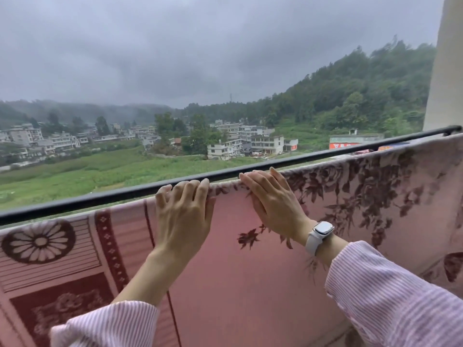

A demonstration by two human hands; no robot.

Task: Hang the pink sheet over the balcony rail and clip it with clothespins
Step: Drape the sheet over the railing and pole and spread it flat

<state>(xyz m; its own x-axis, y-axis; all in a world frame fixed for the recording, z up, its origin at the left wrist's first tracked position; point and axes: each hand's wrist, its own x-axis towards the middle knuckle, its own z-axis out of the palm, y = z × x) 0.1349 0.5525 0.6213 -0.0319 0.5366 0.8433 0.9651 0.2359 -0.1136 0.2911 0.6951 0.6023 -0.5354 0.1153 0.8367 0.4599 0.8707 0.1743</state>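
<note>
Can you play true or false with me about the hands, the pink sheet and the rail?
1. Both hands are at the top edge of the pink sheet. True: left hand, right hand.
2. A watch is on the left wrist. False: it is on the right wrist.
3. The sky is sunny and blue. False: it is grey and cloudy.
4. The rail is dark. True.
5. Clothespins hold the sheet between the hands. False: none show there.

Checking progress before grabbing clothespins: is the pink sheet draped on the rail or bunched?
Draped and spread: the pink sheet hangs flat below the rail, both hands at its top edge.
</note>
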